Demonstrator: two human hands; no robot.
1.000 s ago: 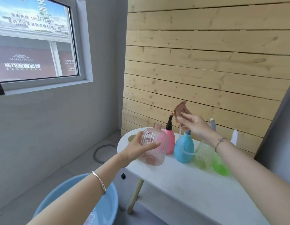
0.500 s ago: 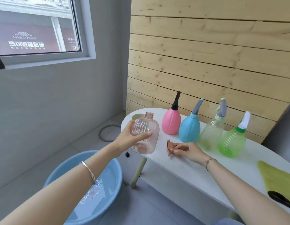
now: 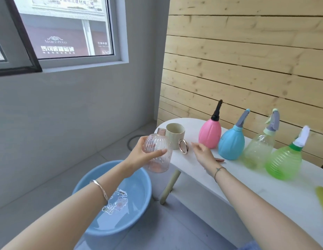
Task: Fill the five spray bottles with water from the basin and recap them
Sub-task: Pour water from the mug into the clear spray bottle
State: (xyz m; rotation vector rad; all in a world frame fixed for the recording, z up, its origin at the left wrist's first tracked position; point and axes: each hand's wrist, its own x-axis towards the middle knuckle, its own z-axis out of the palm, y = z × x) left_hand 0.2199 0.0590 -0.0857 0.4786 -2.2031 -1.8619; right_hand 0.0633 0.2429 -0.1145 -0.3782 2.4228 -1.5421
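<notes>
left hand [image 3: 144,154] gripped uncapped pink-tinted bottle [image 3: 157,152], upright, at table's [image 3: 265,192] 9 o'clock end | right hand [image 3: 202,154] loose-fingered, held nothing, hovered over table at bottle's 3 o'clock | basin [image 3: 147,179] on floor at bottle's 7 o'clock

Left hand [image 3: 146,156]: fingers and thumb curled round the bottle [image 3: 158,141], held upright; forearm bare, reaching in from lower left (bangle [image 3: 100,189] at the wrist). Right hand [image 3: 202,154]: fingers loosely spread, holding nothing, palm down; forearm bare, from lower right.
</notes>
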